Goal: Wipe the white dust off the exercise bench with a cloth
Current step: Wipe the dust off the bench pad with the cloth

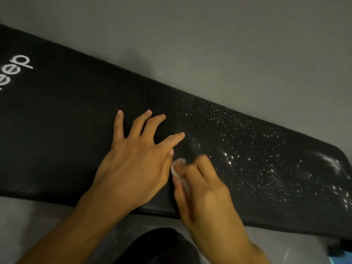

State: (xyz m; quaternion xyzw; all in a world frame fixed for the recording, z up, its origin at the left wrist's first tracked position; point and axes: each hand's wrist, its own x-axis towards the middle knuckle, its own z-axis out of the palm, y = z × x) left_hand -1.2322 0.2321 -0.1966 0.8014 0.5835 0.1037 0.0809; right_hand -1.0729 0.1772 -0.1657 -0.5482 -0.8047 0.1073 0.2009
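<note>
A person leans over a black padded bench (66, 130) that runs slantwise across the view, from upper left down to lower right, its surface finely ribbed. The left hand (137, 159) lies flat on the pad near its middle, palm down, fingers straight and spread wide, holding nothing. Just beside it, almost touching the left thumb, the right hand (202, 189) is pressed to the pad with its fingers curled over a small white cloth (178, 166). Only a crumpled edge of the cloth shows past the fingertips. The right hand is blurred, so the exact lie of its fingers cannot be made out.

White dust (247, 159) speckles the right-hand part of the bench, starting just beyond the cloth and running to the far right end, where it thickens into smeared patches near the rounded corner. The pad under and to the left of the left hand looks dark and free of specks. White lettering (18, 67), partly cut off by the frame, is printed near the left end.

Grey floor (209, 44) fills the view behind the bench. A dark rounded shape (158, 246) sits at the bottom edge between the forearms, and a scrap of blue (337, 261) shows in the lower right corner.
</note>
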